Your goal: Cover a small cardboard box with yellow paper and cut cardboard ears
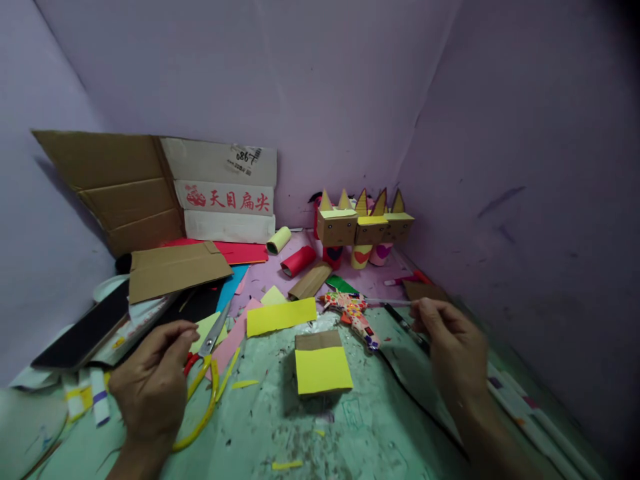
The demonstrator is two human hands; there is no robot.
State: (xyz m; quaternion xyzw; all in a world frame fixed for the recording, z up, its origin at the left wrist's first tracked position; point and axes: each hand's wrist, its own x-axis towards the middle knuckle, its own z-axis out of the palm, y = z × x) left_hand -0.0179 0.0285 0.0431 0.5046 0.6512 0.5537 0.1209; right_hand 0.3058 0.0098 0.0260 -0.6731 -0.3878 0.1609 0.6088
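Right hand is pinching a thin translucent plastic stick, fingers clamped on it. Stick is running to the back end of a flower-patterned glue gun, which is lying mid-surface, right of centre. Left hand is hovering at the left, fingers curling in, thumb and index tips together; can't tell if anything is between them.

Clutter: yellow-handled metal scissors are lying right beside the left hand, partly hidden by it. A black flexible cord is trailing from the gun's grip past the right forearm. A slim black tool is lying just below the stick. A boxy brown cardboard piece with a yellow paper face is sitting between the hands. A flat bright-yellow paper strip is lying behind it. Three cardboard box-headed figures with pointed ears are standing at the back, near a hollow red paper tube. A creased white-and-brown carton panel is leaning on the wall. The glossy green surface is showing scuffs and paper scraps.
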